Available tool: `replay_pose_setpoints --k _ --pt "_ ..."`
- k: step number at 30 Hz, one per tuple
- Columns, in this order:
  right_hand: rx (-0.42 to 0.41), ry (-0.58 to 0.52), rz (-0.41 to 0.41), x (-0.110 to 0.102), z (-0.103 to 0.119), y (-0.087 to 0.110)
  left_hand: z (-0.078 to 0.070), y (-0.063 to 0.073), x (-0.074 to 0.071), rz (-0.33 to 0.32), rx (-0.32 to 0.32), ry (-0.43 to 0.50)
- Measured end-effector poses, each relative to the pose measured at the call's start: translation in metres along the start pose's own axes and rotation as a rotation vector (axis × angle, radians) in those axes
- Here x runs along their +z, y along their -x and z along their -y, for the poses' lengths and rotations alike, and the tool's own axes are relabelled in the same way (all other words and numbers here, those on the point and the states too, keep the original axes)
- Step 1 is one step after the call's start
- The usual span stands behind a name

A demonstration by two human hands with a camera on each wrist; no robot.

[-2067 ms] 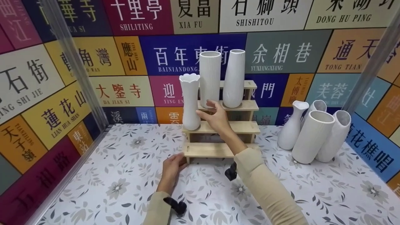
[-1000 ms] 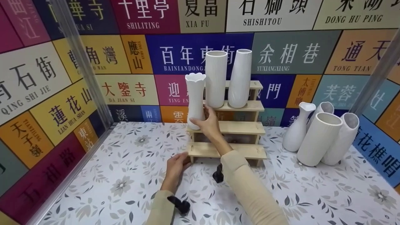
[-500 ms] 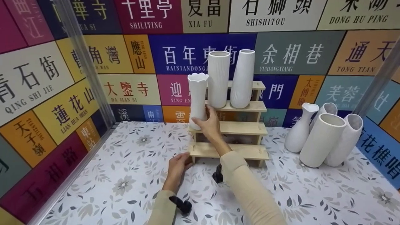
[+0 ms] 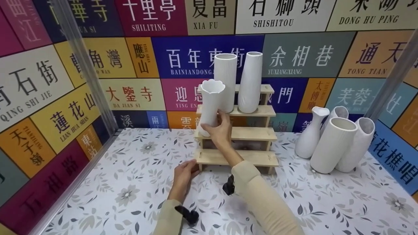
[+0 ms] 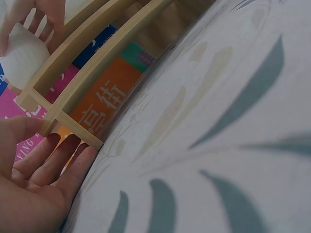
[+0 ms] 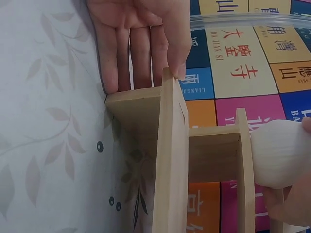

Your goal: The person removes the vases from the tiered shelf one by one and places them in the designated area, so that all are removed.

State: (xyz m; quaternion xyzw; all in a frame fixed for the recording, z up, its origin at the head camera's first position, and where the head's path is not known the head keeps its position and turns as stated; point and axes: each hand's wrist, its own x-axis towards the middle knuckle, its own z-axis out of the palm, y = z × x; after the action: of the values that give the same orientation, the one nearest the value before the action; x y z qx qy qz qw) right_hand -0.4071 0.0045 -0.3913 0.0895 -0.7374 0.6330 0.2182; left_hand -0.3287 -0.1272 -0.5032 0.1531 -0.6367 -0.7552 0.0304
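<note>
In the head view my right hand (image 4: 219,129) grips a white scalloped-rim vase (image 4: 211,101) low on its body, thumb in front and fingers behind. The vase leans slightly, its mouth tipped toward me, its base right at the left end of the third shelf down of a wooden step stand (image 4: 241,133). My left hand (image 4: 183,174) holds the bottom step's left end; in the right wrist view its thumb lies on top and its fingers (image 6: 140,58) against the side leg. A ribbed cylindrical vase (image 4: 226,83) and a tapered vase (image 4: 250,83) stand one shelf higher.
Right of the stand, several white vases (image 4: 333,145) stand grouped on the leaf-patterned tablecloth (image 4: 130,195). Lettered panels (image 4: 205,55) wall in the table's back and sides, with clear posts (image 4: 88,75) at the corners.
My right hand has moved from beside the scalloped vase to grip it. The vase, upright before, now tilts its mouth toward me and slightly right. My left hand stays on the stand.
</note>
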Motion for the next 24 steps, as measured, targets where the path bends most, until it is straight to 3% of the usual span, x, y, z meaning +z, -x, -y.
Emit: replay_pose_setpoints --k 9,24 --pt "0.037 -0.016 -0.028 -0.024 0.005 0.004 -0.002 0.000 0.003 0.003 0.015 0.040" --pt "0.064 -0.027 -0.025 -0.076 0.002 0.039 0.001 0.000 0.000 -0.010 0.030 -0.005"
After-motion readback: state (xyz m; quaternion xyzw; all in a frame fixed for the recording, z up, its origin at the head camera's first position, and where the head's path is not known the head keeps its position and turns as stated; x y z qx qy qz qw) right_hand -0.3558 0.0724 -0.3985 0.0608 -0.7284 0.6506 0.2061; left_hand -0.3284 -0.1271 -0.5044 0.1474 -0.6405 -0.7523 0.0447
